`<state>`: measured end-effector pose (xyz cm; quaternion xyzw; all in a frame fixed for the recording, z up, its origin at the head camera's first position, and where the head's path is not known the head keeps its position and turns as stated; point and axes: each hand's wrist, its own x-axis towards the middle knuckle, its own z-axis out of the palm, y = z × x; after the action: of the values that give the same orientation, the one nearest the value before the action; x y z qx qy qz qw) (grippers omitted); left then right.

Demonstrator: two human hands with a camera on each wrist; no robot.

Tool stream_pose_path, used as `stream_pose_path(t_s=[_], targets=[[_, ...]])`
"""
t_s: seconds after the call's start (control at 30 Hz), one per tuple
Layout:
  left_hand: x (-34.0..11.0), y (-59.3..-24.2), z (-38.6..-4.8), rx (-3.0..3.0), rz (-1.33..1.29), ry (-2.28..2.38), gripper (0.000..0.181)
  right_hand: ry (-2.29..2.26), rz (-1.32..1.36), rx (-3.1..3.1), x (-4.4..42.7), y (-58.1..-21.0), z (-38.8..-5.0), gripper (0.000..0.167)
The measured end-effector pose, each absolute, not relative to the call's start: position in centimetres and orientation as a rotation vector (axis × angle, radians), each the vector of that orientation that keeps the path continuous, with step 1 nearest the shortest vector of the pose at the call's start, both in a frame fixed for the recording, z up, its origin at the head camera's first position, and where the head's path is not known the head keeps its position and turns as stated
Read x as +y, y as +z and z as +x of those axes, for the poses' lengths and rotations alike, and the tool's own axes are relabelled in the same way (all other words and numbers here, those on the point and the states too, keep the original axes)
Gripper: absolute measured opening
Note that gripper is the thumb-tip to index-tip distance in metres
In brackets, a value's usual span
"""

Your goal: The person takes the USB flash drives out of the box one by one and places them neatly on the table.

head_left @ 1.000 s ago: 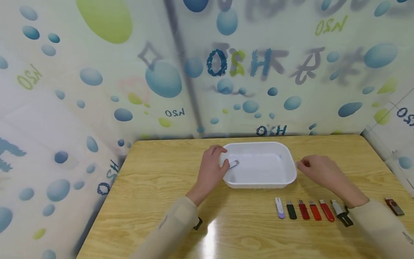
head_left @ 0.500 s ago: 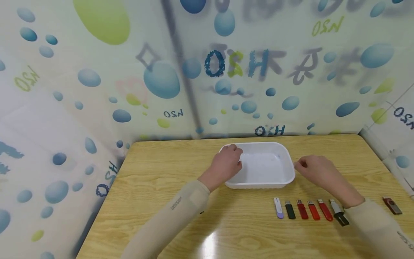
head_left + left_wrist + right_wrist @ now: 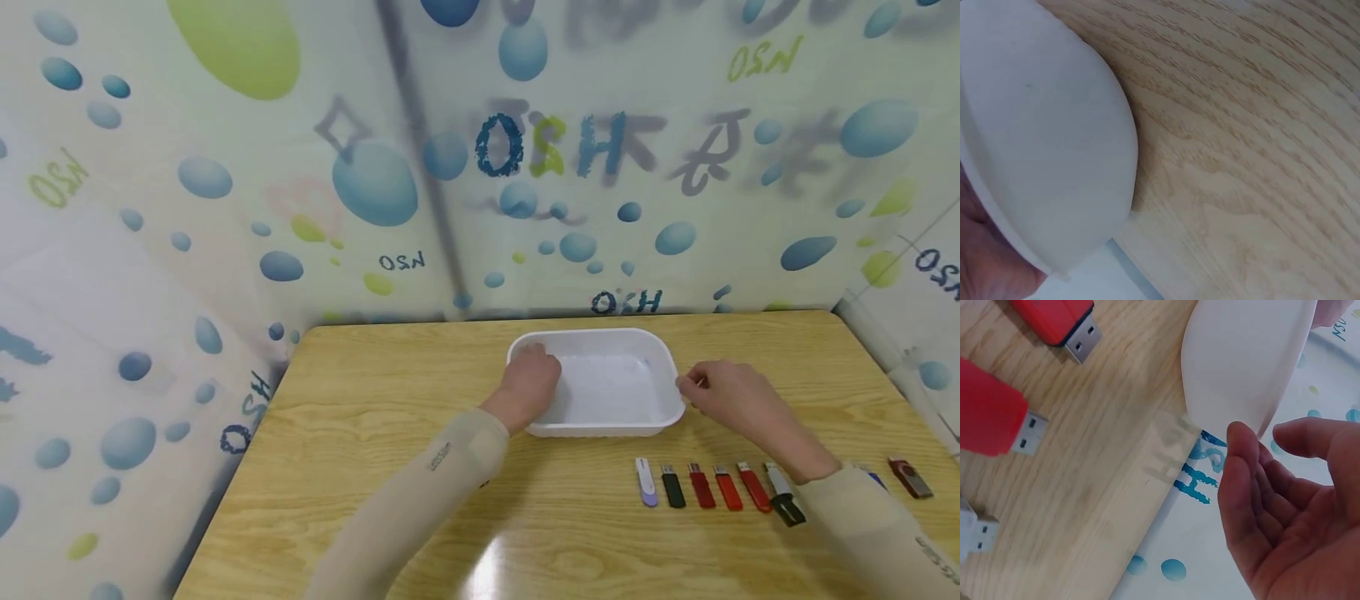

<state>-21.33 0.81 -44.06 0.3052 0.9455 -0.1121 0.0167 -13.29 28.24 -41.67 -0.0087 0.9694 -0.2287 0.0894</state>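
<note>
A white plastic basin (image 3: 592, 431) stands on the wooden table. My left hand (image 3: 528, 379) reaches over its left side, back of the hand upward and fingers down inside. The fingertips are hidden, so whatever they hold does not show. In the left wrist view, part of that hand (image 3: 997, 265) appears behind the basin's rim. At the basin's right rim is my right hand (image 3: 735, 400). In the right wrist view its thumb and forefinger (image 3: 1241, 453) lie either side of the rim's edge, with a gap at the thumb; the other fingers are loosely curled.
In front of the basin runs a row of USB sticks: white and purple (image 3: 646, 482), black (image 3: 673, 487), several red ones (image 3: 728, 488), and one silver and black (image 3: 785, 496). A brown-red one (image 3: 910, 477) lies further right. A patterned cloth (image 3: 375, 183) hangs behind the table.
My left hand has moved right and deeper into the basin. The white USB stick seen at its thumb a second ago is now hidden. The right hand has barely moved.
</note>
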Motion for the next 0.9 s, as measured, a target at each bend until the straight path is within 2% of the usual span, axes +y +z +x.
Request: stream_pose_path(t_s=[0.17,0.9], targets=[[0.89,-44.46,-21.66,2.937,0.974,-0.454,0.019,-0.724,0.0,2.842,27.96,-42.04,-13.42,0.03],[0.97,-44.46,-21.75,2.91,0.894,-0.21,0.018,-0.732,0.023,2.823,27.93,-42.15,-13.51,0.025]])
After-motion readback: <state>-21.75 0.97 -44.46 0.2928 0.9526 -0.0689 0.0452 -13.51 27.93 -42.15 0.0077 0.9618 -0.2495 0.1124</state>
